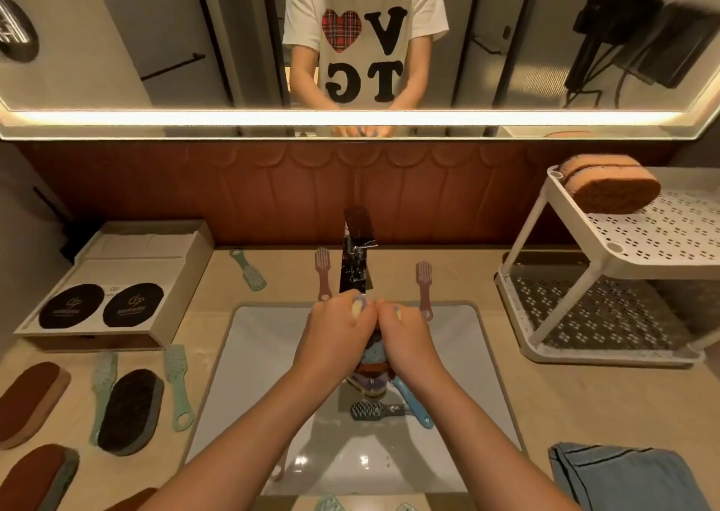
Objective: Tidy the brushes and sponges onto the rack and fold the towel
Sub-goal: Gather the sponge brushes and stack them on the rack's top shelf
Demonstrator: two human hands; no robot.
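Brushes and sponges lie all around the white sink (249, 374), and both hands are together over its middle. The left hand (331, 335) and the right hand (405, 339) are closed side by side around a stack of sponges (372, 370), blue, brown and purple ones as far as I can see; yellowish and purple edges show between the fingers at the top. The stack stands nearly upright just in front of the dark faucet (356, 253).

Under the hands, inside the sink, a grey-green brush (368, 411) lies next to a blue brush handle (413, 405). Behind the sink, two pink brushes stand on each side of the faucet: one on the left (323, 272) and one on the right (424, 288). A green brush (249, 269) lies further left, near an open box (117, 280) with two black round pads.

On the counter to the left, a dark oval sponge (130, 411) lies between two light green brushes (177, 386), and two brown sponges (33, 401) lie at the edge.

On the right stands the white two-level rack (607, 261). One brown sponge (611, 187) is on its upper shelf; the lower shelf has nothing visible on it. The blue towel (619, 479) lies on the counter at the near right corner, loosely folded.
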